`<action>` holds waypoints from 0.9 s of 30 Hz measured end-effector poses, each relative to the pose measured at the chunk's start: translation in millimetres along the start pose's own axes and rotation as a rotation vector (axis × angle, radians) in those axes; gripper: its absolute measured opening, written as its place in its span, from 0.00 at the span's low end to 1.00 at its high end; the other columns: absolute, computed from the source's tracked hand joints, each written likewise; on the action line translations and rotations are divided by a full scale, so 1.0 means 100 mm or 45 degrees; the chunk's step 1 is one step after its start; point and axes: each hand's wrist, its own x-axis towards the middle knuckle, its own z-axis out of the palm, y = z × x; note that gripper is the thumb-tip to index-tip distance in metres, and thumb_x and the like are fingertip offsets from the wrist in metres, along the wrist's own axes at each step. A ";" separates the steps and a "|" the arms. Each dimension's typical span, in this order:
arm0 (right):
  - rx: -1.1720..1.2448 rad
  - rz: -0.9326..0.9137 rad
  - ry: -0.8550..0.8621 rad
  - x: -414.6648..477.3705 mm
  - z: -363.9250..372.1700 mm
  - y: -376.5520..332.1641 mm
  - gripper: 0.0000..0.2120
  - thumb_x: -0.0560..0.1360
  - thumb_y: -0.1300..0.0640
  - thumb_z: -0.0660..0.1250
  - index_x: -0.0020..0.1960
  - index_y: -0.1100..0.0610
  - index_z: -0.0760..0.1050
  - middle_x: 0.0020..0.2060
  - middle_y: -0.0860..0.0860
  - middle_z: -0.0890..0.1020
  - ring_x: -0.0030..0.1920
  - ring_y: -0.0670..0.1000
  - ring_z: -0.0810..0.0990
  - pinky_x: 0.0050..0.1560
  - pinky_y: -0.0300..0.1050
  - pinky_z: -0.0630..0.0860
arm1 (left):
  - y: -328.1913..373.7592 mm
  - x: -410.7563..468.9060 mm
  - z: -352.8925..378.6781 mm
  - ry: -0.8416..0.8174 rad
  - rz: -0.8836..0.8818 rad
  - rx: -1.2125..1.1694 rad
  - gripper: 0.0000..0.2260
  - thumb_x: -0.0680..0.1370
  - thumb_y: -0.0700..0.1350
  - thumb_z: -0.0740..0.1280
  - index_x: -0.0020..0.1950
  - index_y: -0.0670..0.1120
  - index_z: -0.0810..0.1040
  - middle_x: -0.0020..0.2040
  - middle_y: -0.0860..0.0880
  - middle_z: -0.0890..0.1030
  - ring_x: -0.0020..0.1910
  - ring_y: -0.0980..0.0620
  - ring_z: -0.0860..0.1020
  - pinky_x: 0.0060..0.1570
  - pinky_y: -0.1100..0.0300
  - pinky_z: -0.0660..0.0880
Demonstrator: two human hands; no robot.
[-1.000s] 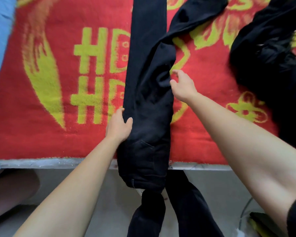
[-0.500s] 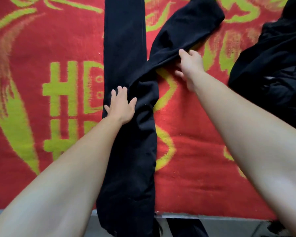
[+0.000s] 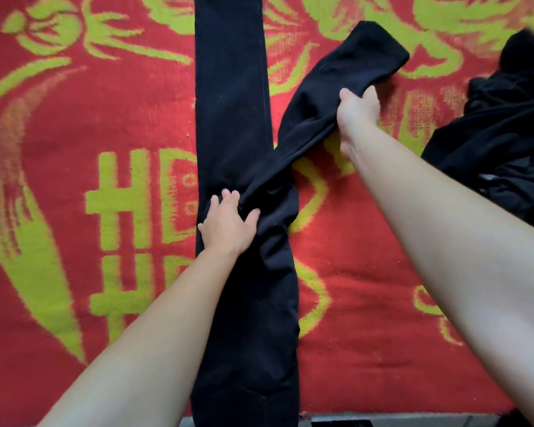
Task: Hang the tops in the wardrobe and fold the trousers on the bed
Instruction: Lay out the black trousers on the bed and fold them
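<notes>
Black trousers (image 3: 247, 303) (red blanket (image 3: 367, 272), yellow-green motifs)

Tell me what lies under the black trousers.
Under the black trousers lies the red blanket with yellow-green patterns. Its pattern directly beneath the cloth is covered.

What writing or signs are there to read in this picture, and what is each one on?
"HD" over "HD", as it looks: big yellow-green sign woven into the red blanket; the black trousers cover its right part, so it cannot be read whole.
Black trousers and dark clothes pile: no label or brand shows.
</notes>
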 end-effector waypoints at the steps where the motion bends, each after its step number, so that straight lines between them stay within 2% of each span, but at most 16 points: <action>1: -0.059 -0.055 0.009 -0.04 0.03 -0.09 0.22 0.80 0.57 0.59 0.74 0.53 0.67 0.66 0.47 0.77 0.63 0.50 0.77 0.69 0.50 0.72 | 0.04 0.04 -0.08 0.056 -0.015 -0.005 0.22 0.80 0.58 0.63 0.72 0.53 0.72 0.73 0.49 0.72 0.72 0.43 0.69 0.66 0.47 0.68; 2: -0.124 -0.115 -0.003 -0.06 0.08 -0.17 0.25 0.81 0.57 0.57 0.78 0.52 0.63 0.71 0.47 0.74 0.67 0.51 0.74 0.71 0.49 0.69 | 0.06 0.08 -0.16 0.135 -0.004 -0.042 0.17 0.79 0.58 0.64 0.65 0.55 0.79 0.63 0.49 0.80 0.64 0.42 0.75 0.59 0.50 0.72; 3: -0.181 -0.189 -0.024 -0.12 0.15 -0.28 0.25 0.83 0.57 0.55 0.80 0.52 0.58 0.73 0.46 0.70 0.69 0.50 0.72 0.72 0.45 0.66 | 0.06 0.11 -0.22 0.220 0.041 -0.098 0.12 0.78 0.57 0.64 0.53 0.54 0.84 0.51 0.49 0.84 0.55 0.41 0.78 0.51 0.52 0.73; 4: -0.233 -0.284 -0.043 -0.16 0.25 -0.41 0.26 0.84 0.57 0.53 0.81 0.53 0.55 0.73 0.45 0.69 0.67 0.47 0.71 0.70 0.38 0.63 | 0.06 0.15 -0.29 0.303 0.115 -0.158 0.12 0.78 0.56 0.64 0.43 0.51 0.83 0.41 0.50 0.82 0.48 0.41 0.78 0.43 0.53 0.72; 6: -0.275 -0.539 -0.071 -0.28 0.56 -0.66 0.25 0.85 0.56 0.53 0.80 0.56 0.56 0.72 0.46 0.70 0.63 0.45 0.70 0.65 0.32 0.61 | 0.00 0.24 -0.39 0.386 0.165 -0.339 0.17 0.78 0.53 0.64 0.33 0.47 0.73 0.32 0.51 0.75 0.38 0.45 0.74 0.38 0.54 0.63; 8: -0.339 -0.697 -0.253 -0.31 0.81 -0.81 0.27 0.83 0.47 0.55 0.79 0.56 0.62 0.73 0.49 0.71 0.70 0.49 0.71 0.71 0.39 0.64 | -0.05 0.27 -0.42 0.372 0.144 -0.632 0.16 0.80 0.51 0.64 0.35 0.45 0.74 0.32 0.53 0.73 0.35 0.50 0.71 0.39 0.54 0.65; 10: -0.486 -0.664 -0.479 -0.28 1.18 -0.76 0.28 0.83 0.41 0.54 0.78 0.53 0.63 0.75 0.48 0.69 0.74 0.49 0.67 0.75 0.47 0.64 | -0.32 0.42 -0.42 0.337 0.058 -0.763 0.15 0.81 0.50 0.64 0.46 0.39 0.78 0.41 0.53 0.79 0.42 0.50 0.75 0.49 0.50 0.73; 11: -0.590 -0.636 -0.536 -0.26 1.23 -0.72 0.27 0.83 0.42 0.54 0.79 0.53 0.63 0.76 0.47 0.68 0.76 0.48 0.65 0.75 0.46 0.62 | -0.41 0.46 -0.38 0.289 0.007 -0.791 0.15 0.81 0.51 0.64 0.51 0.39 0.79 0.47 0.51 0.82 0.48 0.48 0.78 0.56 0.50 0.74; 13: -0.723 -0.658 -0.446 -0.19 1.33 -0.52 0.25 0.84 0.46 0.57 0.77 0.55 0.64 0.75 0.49 0.69 0.75 0.49 0.66 0.73 0.41 0.62 | -0.61 0.57 -0.34 0.184 -0.066 -0.857 0.18 0.80 0.55 0.65 0.60 0.43 0.79 0.56 0.49 0.82 0.57 0.47 0.79 0.62 0.48 0.74; 14: -0.766 -0.655 -0.348 -0.17 1.31 -0.39 0.24 0.83 0.47 0.58 0.77 0.54 0.65 0.73 0.50 0.71 0.73 0.49 0.68 0.71 0.41 0.63 | -0.64 0.62 -0.32 0.149 -0.077 -0.880 0.20 0.79 0.58 0.65 0.61 0.44 0.78 0.57 0.49 0.82 0.58 0.48 0.79 0.63 0.49 0.74; 17: -0.875 -0.519 -0.204 -0.03 1.18 -0.04 0.23 0.81 0.46 0.61 0.73 0.54 0.69 0.66 0.51 0.76 0.67 0.52 0.73 0.65 0.43 0.67 | -0.62 0.71 -0.30 0.094 -0.132 -1.003 0.24 0.78 0.63 0.64 0.62 0.45 0.73 0.53 0.54 0.76 0.52 0.52 0.76 0.56 0.55 0.73; 20: -0.878 -0.401 -0.241 0.02 1.10 0.05 0.22 0.79 0.44 0.64 0.69 0.54 0.72 0.61 0.49 0.78 0.64 0.52 0.75 0.64 0.43 0.69 | -0.57 0.74 -0.31 0.113 -0.148 -1.158 0.18 0.79 0.61 0.63 0.55 0.47 0.74 0.43 0.52 0.73 0.43 0.53 0.72 0.47 0.53 0.72; 22: -0.845 -0.391 -0.235 0.02 1.12 0.01 0.26 0.78 0.41 0.66 0.70 0.53 0.70 0.62 0.50 0.78 0.64 0.51 0.75 0.65 0.45 0.70 | -0.56 0.77 -0.31 0.134 -0.135 -1.274 0.14 0.77 0.61 0.64 0.47 0.50 0.76 0.42 0.49 0.75 0.41 0.52 0.73 0.47 0.49 0.75; 23: -0.846 -0.400 -0.219 0.04 1.14 -0.01 0.27 0.77 0.40 0.67 0.70 0.52 0.69 0.62 0.50 0.77 0.64 0.51 0.75 0.64 0.45 0.70 | -0.54 0.79 -0.31 0.131 -0.137 -1.310 0.15 0.76 0.61 0.65 0.45 0.50 0.76 0.41 0.48 0.75 0.40 0.51 0.73 0.45 0.50 0.74; 25: -0.870 -0.432 -0.186 0.06 1.18 -0.01 0.26 0.76 0.39 0.67 0.68 0.50 0.69 0.63 0.50 0.76 0.63 0.50 0.75 0.61 0.43 0.69 | -0.47 0.83 -0.31 0.138 -0.165 -1.345 0.15 0.74 0.60 0.67 0.44 0.48 0.76 0.41 0.49 0.75 0.41 0.51 0.72 0.46 0.53 0.72; 27: -0.951 -0.430 -0.169 0.08 1.21 0.00 0.23 0.76 0.39 0.68 0.65 0.49 0.72 0.62 0.48 0.77 0.63 0.49 0.75 0.57 0.42 0.69 | -0.42 0.87 -0.29 0.180 -0.215 -1.322 0.11 0.76 0.57 0.70 0.47 0.51 0.77 0.47 0.52 0.79 0.47 0.53 0.75 0.53 0.55 0.73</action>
